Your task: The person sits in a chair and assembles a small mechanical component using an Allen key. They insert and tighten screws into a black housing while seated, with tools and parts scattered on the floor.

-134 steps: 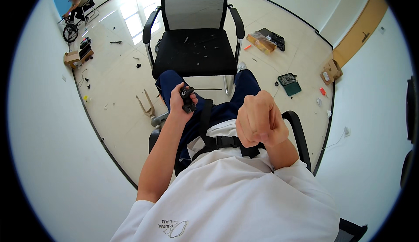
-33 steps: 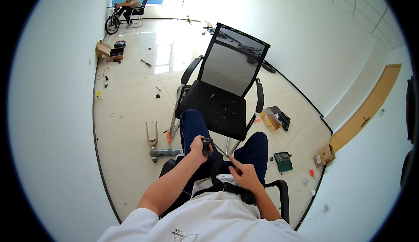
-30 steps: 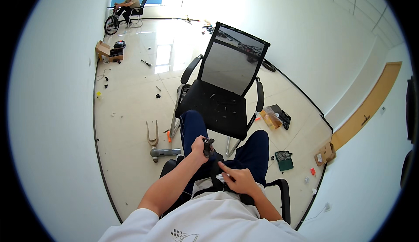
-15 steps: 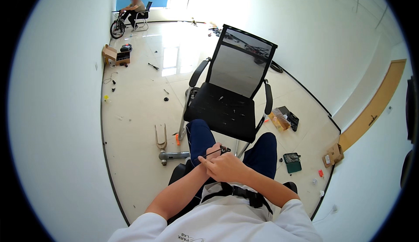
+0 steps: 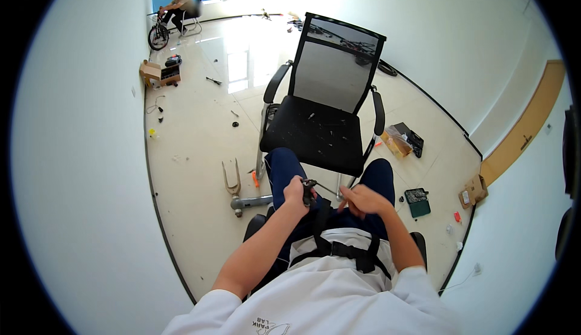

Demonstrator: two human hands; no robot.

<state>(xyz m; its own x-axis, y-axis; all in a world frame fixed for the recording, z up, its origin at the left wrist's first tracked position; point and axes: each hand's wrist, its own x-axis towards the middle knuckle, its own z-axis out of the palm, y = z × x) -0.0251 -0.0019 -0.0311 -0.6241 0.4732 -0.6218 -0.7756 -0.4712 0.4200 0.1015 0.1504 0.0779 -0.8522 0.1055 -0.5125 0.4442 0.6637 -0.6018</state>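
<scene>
Above my lap, my left hand (image 5: 295,191) is closed round a small dark metal mechanical part (image 5: 308,193), whose exact kind I cannot make out. A thin dark rod (image 5: 327,187), shaped like a hex key's shaft, runs from the top of this part toward the right. At its far end is my right hand (image 5: 367,199), its fingers bent around the rod's tip; the exact grip is partly hidden. Just beyond my knees stands a black mesh-backed chair (image 5: 315,132), with several small metal pieces scattered on its seat.
A bicycle fork (image 5: 232,184) lies on the floor left of my knee, near an orange-handled tool (image 5: 255,179). Right of the chair are an open case (image 5: 413,141) and a green box (image 5: 417,203). Far left, a person (image 5: 181,9) sits by a bicycle wheel (image 5: 158,37).
My hands were close together and crossing; now my right hand has drawn away to the right. The rod now points rightward from the dark part. The whole view has shifted slightly.
</scene>
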